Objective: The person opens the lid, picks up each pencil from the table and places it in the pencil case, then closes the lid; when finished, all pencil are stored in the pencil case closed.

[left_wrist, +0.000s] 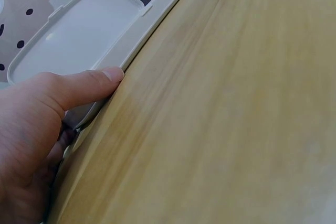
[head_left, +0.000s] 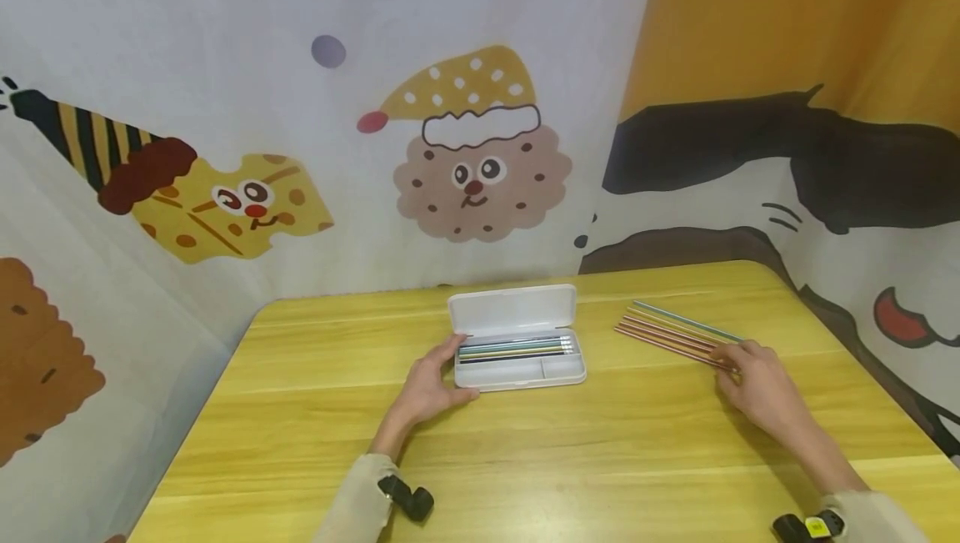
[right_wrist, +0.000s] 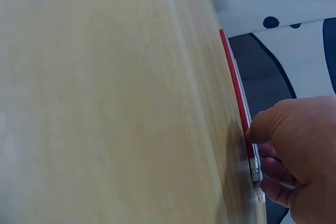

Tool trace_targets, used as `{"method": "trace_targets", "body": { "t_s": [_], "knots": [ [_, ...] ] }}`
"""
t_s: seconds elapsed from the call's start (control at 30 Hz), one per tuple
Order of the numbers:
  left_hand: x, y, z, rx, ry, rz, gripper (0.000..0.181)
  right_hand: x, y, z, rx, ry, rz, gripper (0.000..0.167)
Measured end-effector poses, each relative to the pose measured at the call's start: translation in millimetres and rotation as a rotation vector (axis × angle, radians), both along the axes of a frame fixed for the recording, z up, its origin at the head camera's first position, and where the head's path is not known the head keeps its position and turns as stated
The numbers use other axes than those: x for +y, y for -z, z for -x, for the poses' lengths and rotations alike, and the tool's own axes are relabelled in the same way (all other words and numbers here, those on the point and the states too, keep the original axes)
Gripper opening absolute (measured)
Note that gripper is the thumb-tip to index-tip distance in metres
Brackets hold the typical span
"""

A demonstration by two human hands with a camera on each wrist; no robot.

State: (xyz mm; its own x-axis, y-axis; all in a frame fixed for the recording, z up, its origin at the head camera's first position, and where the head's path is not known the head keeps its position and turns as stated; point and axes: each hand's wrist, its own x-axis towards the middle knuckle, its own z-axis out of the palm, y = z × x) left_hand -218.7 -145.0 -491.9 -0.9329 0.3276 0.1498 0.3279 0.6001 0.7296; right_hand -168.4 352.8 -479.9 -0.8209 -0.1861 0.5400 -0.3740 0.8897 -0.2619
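An open white pencil case (head_left: 495, 375) stands on the table, its lid (head_left: 513, 311) raised at the back. Several pencils (head_left: 513, 350) lie side by side in its long compartment. My left hand (head_left: 426, 384) holds the case by its left end, the thumb (left_wrist: 100, 84) along the front wall and the fingers at the far side. To the right, my right hand (head_left: 761, 384) is at the near ends of several loose pencils (head_left: 667, 330). Its thumb and fingers pinch a red pencil (right_wrist: 234, 74) close to the metal eraser band, low over the tabletop.
The yellow wood-grain table (head_left: 525, 460) ends at a back edge against a printed curtain (head_left: 480, 17). A yellow and a blue-green pencil lie among the loose red ones. Small front compartments in the case show bare white bottoms.
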Motion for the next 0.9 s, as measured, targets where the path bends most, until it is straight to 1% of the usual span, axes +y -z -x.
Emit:
{"method": "trace_targets", "body": {
  "t_s": [0.23,0.5,0.7,0.9],
  "knots": [
    [0.2,-0.5,0.3,-0.003,0.002,-0.012,0.094,1.1,0.5,2.4,-0.001,-0.005,-0.044,0.026],
    [0.3,-1.6,-0.3,0.004,0.008,-0.007,0.094,-0.3,-0.5,2.8,-0.057,0.009,-0.070,0.023],
    [0.4,-1.6,-0.5,0.007,0.011,-0.008,0.094,0.2,-0.6,5.4,-0.045,-0.017,-0.085,0.027],
    [0.2,-0.8,-0.4,0.013,0.011,0.001,0.094,0.7,-0.1,7.3,-0.014,-0.064,-0.090,0.027]
  ]
}}
